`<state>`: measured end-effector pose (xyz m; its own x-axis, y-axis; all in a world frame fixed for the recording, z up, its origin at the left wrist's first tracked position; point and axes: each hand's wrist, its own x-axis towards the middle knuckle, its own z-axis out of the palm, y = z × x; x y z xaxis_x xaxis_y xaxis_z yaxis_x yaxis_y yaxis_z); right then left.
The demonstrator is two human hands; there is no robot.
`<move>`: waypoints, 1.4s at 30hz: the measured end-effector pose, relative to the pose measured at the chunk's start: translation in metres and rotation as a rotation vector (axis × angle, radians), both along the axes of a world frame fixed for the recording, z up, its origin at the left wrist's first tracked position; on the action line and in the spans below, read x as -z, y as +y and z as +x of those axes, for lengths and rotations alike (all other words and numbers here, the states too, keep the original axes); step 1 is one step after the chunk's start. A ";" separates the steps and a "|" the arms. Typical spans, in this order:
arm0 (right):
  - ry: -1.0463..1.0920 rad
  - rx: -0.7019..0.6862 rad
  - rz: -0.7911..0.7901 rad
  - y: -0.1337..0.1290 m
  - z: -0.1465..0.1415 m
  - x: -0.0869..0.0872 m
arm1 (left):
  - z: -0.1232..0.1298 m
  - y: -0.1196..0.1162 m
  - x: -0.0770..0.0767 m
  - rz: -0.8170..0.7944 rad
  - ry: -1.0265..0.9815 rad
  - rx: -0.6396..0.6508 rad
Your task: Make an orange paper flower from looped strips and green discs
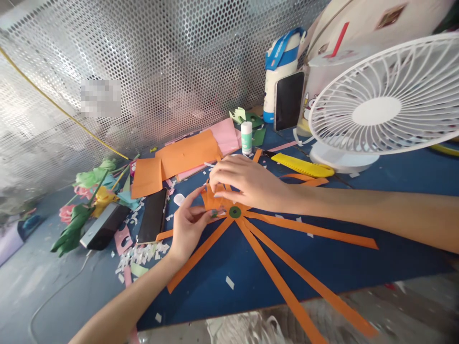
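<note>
Long orange paper strips (287, 291) fan out over the blue table from a small green disc (234, 212). Just left of the disc, an orange paper piece (212, 198) stands between the two hands. My left hand (188, 222) pinches the lower left side of this piece, thumb and forefinger close together. From above and the right, my right hand (247, 184) reaches over it with bent fingers on its upper part. The right fingertips are partly hidden behind the hand and paper.
Behind the hands are a glue stick (246, 137), a yellow cutter (303, 165) and orange sheets (190, 153). A white fan (376, 111) stands right, near a bottle (281, 76). Left lie a phone (152, 216), paper flowers (89, 196) and scraps (141, 253).
</note>
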<state>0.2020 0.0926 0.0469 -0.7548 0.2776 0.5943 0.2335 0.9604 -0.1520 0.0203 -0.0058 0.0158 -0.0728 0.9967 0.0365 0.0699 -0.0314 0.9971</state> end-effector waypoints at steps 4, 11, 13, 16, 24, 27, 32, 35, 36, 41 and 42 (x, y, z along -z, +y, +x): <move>0.136 0.035 -0.114 0.009 0.005 -0.007 | -0.004 0.001 -0.001 -0.005 -0.054 0.005; -0.128 0.392 -0.129 0.049 0.013 0.013 | -0.009 0.003 0.004 0.031 -0.035 -0.046; -0.180 0.383 -0.182 0.060 0.014 0.024 | -0.009 0.004 0.005 0.055 -0.031 -0.049; -0.167 0.254 -0.278 0.071 0.015 0.038 | -0.010 0.005 0.008 0.083 -0.030 -0.030; -0.103 0.134 -0.409 0.079 0.009 0.049 | -0.008 0.004 0.008 0.112 0.034 0.086; 0.017 0.112 -0.498 0.075 0.007 0.042 | -0.007 0.004 0.006 0.107 0.034 0.097; 0.251 0.085 -0.656 0.059 0.008 0.021 | -0.008 0.004 0.006 0.075 0.026 0.082; 0.285 0.001 -0.709 0.049 0.008 0.013 | -0.009 0.005 0.008 0.108 0.022 0.016; 0.282 -0.035 -0.723 0.046 0.007 0.012 | -0.010 0.006 0.009 0.129 0.020 -0.022; 0.246 -0.174 -0.794 0.033 0.002 0.013 | -0.012 0.010 0.013 0.202 -0.009 -0.187; 0.225 -0.189 -0.810 0.031 0.002 0.013 | -0.012 0.010 0.014 0.198 -0.014 -0.198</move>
